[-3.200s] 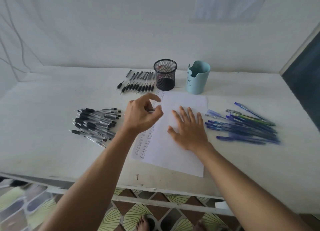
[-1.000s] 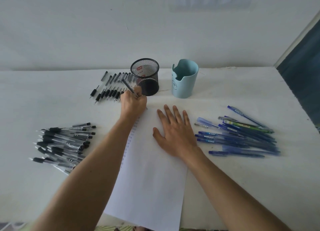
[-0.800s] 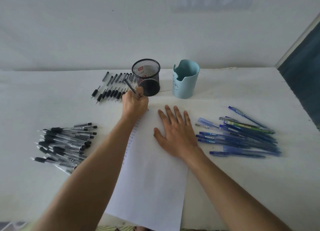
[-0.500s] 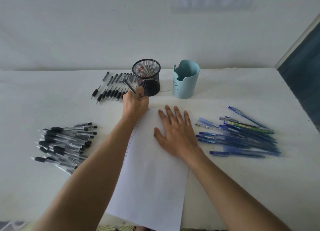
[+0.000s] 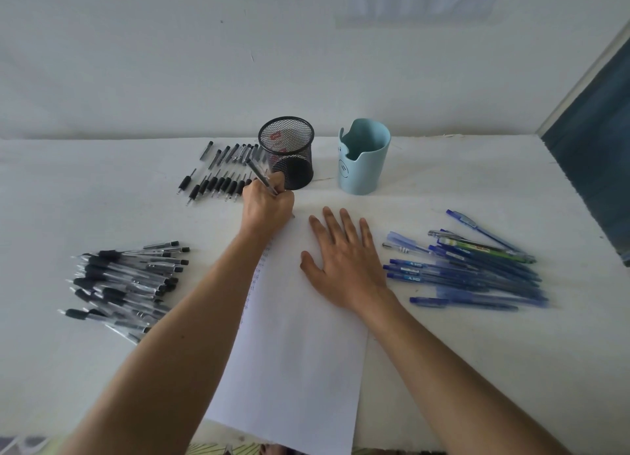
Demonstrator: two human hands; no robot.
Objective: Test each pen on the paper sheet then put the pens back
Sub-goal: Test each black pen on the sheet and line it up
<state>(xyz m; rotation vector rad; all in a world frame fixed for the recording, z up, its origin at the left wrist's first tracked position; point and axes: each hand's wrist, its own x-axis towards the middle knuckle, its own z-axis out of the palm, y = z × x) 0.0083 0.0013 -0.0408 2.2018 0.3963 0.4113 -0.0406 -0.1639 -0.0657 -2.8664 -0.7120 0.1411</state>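
Our left hand [image 5: 267, 204] grips a pen [image 5: 261, 177], tip at the top of the sheet [image 5: 300, 352]. Our right hand [image 5: 344, 260] lies flat on it, fingers straight.

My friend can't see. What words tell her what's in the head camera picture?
A person's left hand grips a pen at the top of a paper sheet, while the right hand lies flat on it. Black pens lie heaped on the left, blue pens on the right, a black mesh cup and a blue cup behind.

Black pens [image 5: 126, 284] and blue pens [image 5: 477, 274] flank the paper sheet [image 5: 300, 359]; mesh cup [image 5: 288, 152] behind.
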